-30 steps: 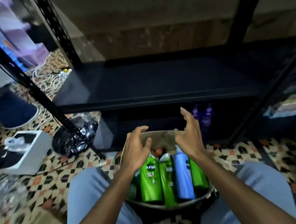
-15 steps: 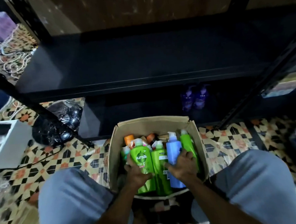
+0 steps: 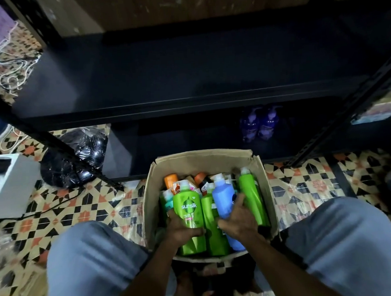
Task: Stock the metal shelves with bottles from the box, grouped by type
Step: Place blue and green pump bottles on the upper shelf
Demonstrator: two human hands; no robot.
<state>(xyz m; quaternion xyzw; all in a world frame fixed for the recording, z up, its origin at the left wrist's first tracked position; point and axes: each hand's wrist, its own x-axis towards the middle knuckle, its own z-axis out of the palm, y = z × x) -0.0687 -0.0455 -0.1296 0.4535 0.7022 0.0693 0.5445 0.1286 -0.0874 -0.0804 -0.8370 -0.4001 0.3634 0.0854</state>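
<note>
An open cardboard box (image 3: 151, 195) sits on the floor between my knees, packed with upright bottles. My left hand (image 3: 179, 229) grips a green Sunsilk bottle (image 3: 188, 210) at the box's front left. My right hand (image 3: 238, 220) is curled round a blue bottle (image 3: 223, 198). A second green bottle (image 3: 211, 226) stands between them, and a tall green bottle (image 3: 251, 194) leans at the right. Orange-capped bottles (image 3: 171, 179) stand at the back. Two purple pump bottles (image 3: 260, 126) stand on the bottom shelf of the black metal shelving (image 3: 187, 103).
A black plastic bag (image 3: 77, 156) lies by the shelf's left leg. Left of it is a white box (image 3: 8, 187). White cords (image 3: 6, 65) trail on the patterned tile floor (image 3: 84, 210). A slanted black shelf post (image 3: 338, 117) rises on the right.
Both hands came down from above the box's far flap into the box and took hold of bottles. The green Sunsilk bottle has risen a little in my left hand. The view tilted downward.
</note>
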